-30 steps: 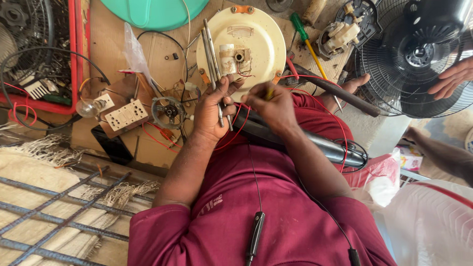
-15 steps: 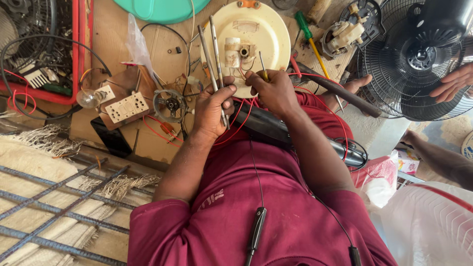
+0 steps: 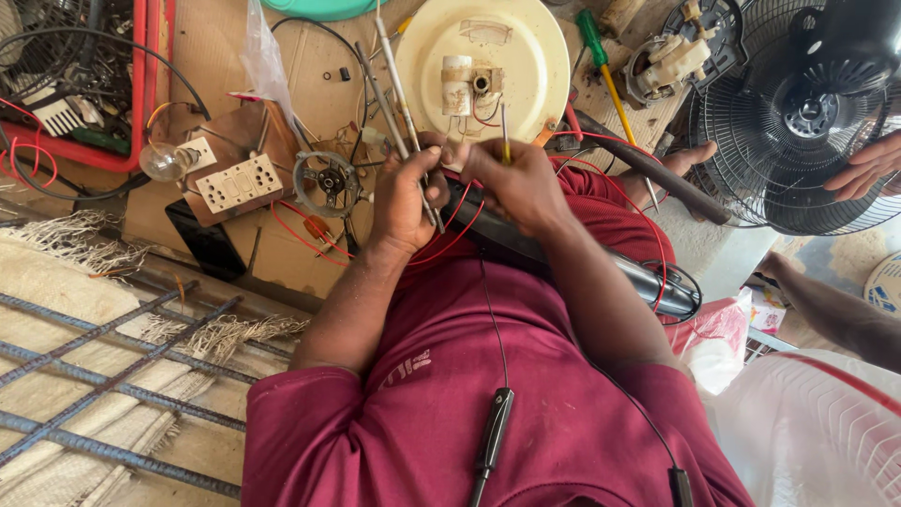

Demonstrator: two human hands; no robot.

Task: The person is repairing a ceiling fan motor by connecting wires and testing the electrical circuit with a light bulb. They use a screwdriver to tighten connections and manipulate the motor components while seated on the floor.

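Observation:
My left hand [image 3: 404,197] grips thin metal rods [image 3: 399,84] and loops of red wire [image 3: 450,239] over my lap. Touching it, my right hand [image 3: 521,183] pinches a slim yellow-shafted tool [image 3: 504,131] that points up toward a cream round plate [image 3: 526,66]. That plate carries a small white part with wires at its centre [image 3: 465,84]. A dark tube [image 3: 648,282] lies across my red-clothed lap under both hands.
On the cardboard lie a green-handled screwdriver [image 3: 601,56], a switch plate [image 3: 239,183], a bulb [image 3: 167,161] and a round motor ring [image 3: 328,183]. A red crate [image 3: 141,94] sits at left. Another person's hand [image 3: 868,164] rests on a black fan [image 3: 807,103] at right.
My hands have stayed together and edged toward the cream plate. The yellow tool in my right hand now stands more upright against the plate's rim.

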